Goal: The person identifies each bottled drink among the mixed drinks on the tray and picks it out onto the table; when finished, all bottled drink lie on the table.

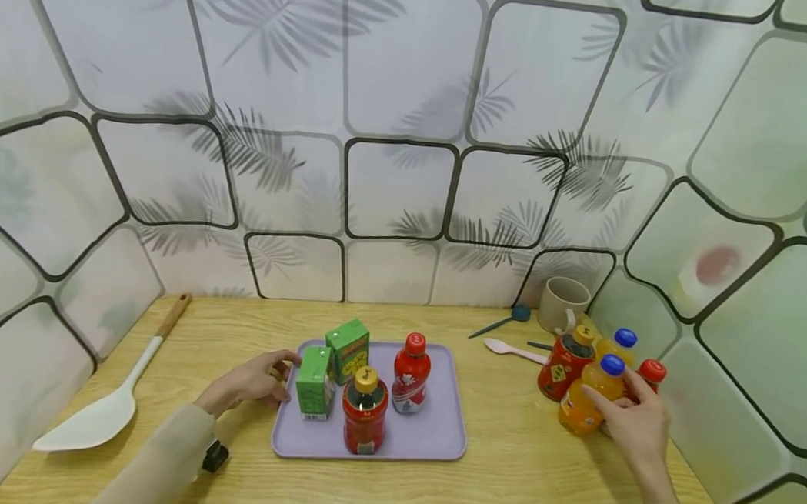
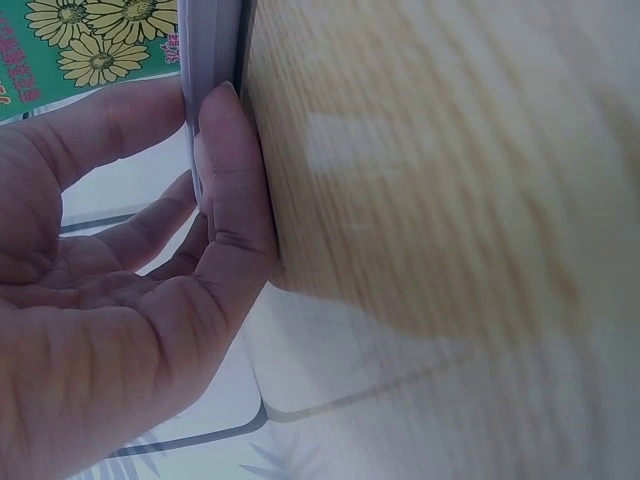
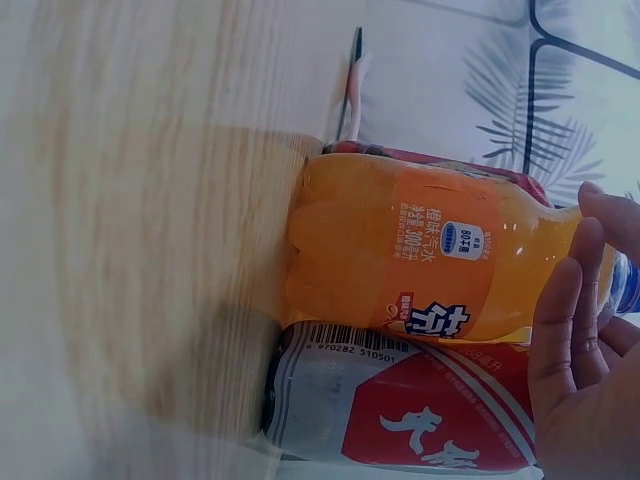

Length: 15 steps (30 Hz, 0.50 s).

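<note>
Both forearms stretch over the worktop (image 1: 500, 481), the right hand (image 1: 639, 427) at an upright orange bottle (image 1: 579, 414) near the right edge, the left hand (image 1: 250, 384) at the left edge of the lilac tray (image 1: 434, 435). The right wrist view shows the barcode of a red-and-silver bottle (image 3: 430, 405) just beside the orange one — in the head view the right hand largely covers it. Right thumb and fingers pinch the orange bottle's neck, left ones the tray's rim — just inside that left edge stand two green cartons (image 1: 315, 389).
</note>
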Each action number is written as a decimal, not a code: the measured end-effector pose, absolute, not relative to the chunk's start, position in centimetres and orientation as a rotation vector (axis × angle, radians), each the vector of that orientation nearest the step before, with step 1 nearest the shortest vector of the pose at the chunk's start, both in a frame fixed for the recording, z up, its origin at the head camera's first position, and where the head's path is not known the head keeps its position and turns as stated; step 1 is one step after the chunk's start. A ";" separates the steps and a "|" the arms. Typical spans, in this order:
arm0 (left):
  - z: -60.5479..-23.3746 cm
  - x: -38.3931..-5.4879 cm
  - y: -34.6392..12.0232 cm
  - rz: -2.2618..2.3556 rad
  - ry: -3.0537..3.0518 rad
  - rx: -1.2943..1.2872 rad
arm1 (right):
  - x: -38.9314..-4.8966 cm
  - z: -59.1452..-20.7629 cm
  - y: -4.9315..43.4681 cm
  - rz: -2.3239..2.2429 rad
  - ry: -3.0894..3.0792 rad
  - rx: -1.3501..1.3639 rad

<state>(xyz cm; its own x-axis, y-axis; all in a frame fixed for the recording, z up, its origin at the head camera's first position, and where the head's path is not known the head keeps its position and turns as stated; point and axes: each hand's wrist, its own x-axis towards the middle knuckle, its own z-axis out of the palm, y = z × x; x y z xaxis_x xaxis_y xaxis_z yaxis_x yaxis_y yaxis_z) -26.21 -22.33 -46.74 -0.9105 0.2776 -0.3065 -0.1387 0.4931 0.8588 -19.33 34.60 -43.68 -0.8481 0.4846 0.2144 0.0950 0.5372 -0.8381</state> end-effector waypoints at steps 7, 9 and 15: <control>-46.9 -26.0 -22.2 1.386 2.346 0.126 | -19.2 -43.8 34.9 1.231 -2.351 -0.439; -46.9 -26.0 -22.3 1.385 2.343 0.134 | -19.2 -43.9 35.1 1.227 -2.360 -0.418; -47.0 -26.2 -22.5 1.395 2.340 0.122 | -19.1 -43.7 35.2 1.371 -2.296 -0.390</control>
